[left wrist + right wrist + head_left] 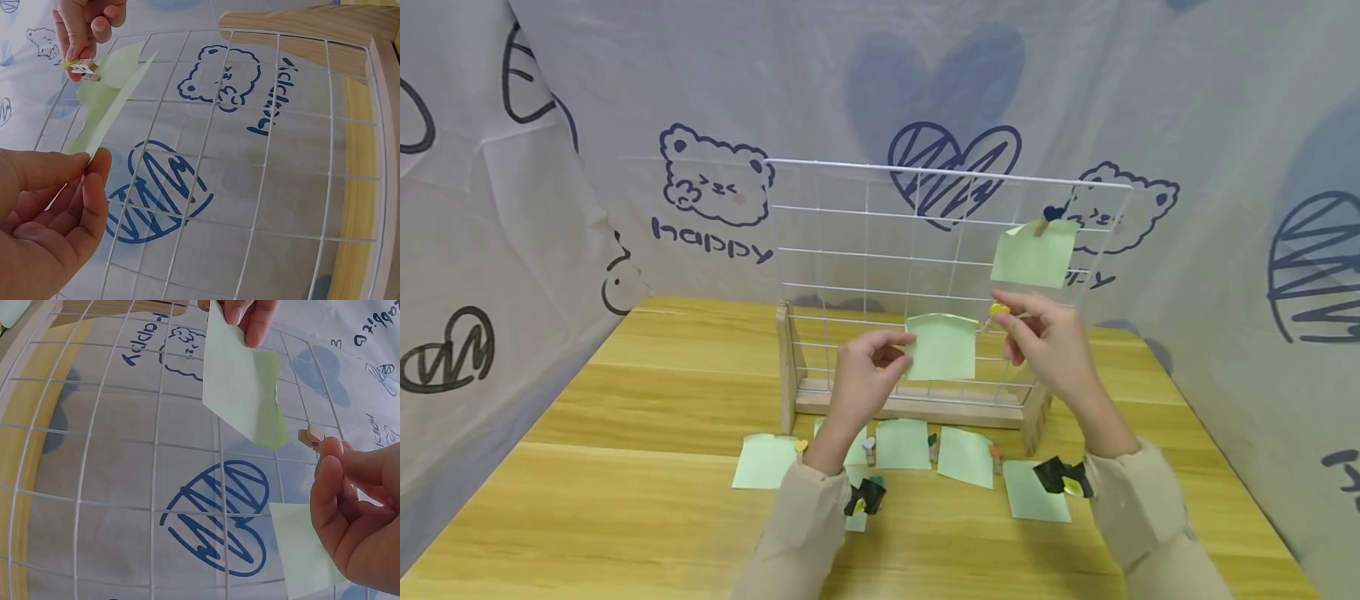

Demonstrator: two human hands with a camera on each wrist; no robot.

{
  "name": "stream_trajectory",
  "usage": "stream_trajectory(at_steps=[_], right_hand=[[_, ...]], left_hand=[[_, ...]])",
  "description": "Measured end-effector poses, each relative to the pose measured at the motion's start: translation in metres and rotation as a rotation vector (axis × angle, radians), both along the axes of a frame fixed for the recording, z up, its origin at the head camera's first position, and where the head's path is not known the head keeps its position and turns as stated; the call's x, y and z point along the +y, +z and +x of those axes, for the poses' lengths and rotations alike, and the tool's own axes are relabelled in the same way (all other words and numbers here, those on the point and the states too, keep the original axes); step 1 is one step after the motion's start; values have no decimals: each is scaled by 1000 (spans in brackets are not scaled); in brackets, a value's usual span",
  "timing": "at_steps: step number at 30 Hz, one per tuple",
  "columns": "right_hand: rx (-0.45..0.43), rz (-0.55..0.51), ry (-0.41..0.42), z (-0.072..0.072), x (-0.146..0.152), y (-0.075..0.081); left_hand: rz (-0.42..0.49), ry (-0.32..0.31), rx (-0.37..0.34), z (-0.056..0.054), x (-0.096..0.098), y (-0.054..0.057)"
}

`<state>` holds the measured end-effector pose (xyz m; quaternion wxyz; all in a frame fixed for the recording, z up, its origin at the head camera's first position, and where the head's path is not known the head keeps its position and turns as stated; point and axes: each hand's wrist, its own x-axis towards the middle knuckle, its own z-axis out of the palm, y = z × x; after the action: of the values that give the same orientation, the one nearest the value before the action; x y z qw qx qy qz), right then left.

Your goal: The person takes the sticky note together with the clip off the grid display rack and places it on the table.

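Observation:
My left hand [867, 371] pinches the left edge of a pale green sticky note [942, 348] in front of a white wire grid rack [867, 250]. The note's upper edge curls, as the right wrist view shows. Between thumb and fingertips, my right hand [1054, 342] holds a small wooden clothespin [310, 436] with a yellow heart [999, 309], just right of that note's top corner. Whether the clothespin touches the note is unclear. Higher on the right, another green note [1036, 254] hangs from the grid by a clothespin with a navy heart [1052, 214].
The rack stands in a wooden base [910, 406] on a wood-grain table [647, 400]. Before it lie several green notes [902, 444] and heart clothespins, one with an orange heart [997, 452]. My left forearm covers some of them. A printed cloth [820, 75] hangs behind.

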<state>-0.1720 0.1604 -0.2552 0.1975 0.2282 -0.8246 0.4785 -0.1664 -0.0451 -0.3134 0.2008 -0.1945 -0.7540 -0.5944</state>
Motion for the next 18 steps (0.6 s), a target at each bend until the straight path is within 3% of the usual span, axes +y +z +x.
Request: stream_trajectory(at_steps=[9, 18], right_hand=[[-8, -70, -29, 4, 6, -15], [-7, -136, 16, 9, 13, -37]], left_hand=[[9, -3, -56, 4, -1, -13], [28, -7, -132, 9, -1, -26]])
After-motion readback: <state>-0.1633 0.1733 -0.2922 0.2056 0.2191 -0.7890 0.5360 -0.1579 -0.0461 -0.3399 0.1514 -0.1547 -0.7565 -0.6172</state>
